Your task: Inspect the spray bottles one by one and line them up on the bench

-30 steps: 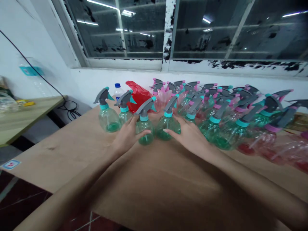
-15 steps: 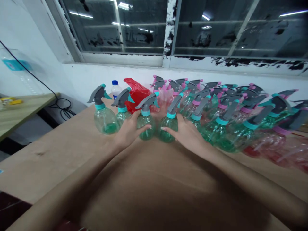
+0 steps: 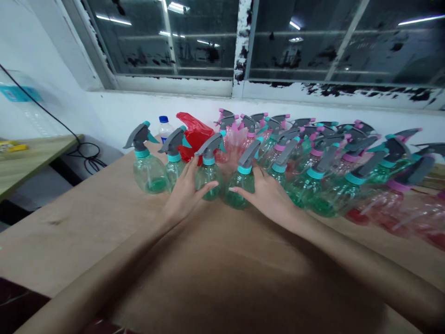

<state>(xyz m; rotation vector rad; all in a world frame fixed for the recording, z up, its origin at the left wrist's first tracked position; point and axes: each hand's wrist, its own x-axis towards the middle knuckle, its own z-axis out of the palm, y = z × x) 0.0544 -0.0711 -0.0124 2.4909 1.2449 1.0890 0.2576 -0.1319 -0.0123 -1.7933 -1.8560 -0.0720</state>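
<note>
Left-hand spray bottle (image 3: 208, 173), translucent green with gray trigger head, upright on wooden table (image 3: 86, 208); left hand (image 3: 185, 190) grasps its body, thumb across front. Right-hand spray bottle (image 3: 241, 181), also green, upright near it, gap between; right hand (image 3: 273, 194) grasps it likewise. Farther left, two green spray bottles (image 3: 149, 172). Behind: red plastic bag (image 3: 197, 131), blue-capped bottle (image 3: 164, 128). Right: crowded green and pink spray bottles (image 3: 308, 186).

Over there a red plastic bag (image 3: 195, 131) beside a small blue-capped bottle (image 3: 165, 129), above them one wide dark window (image 3: 201, 53) with peeling white frame (image 3: 240, 55), a black cable (image 3: 52, 114) in loops near the side table (image 3: 29, 164), some yellow object (image 3: 14, 147) upon this table.
</note>
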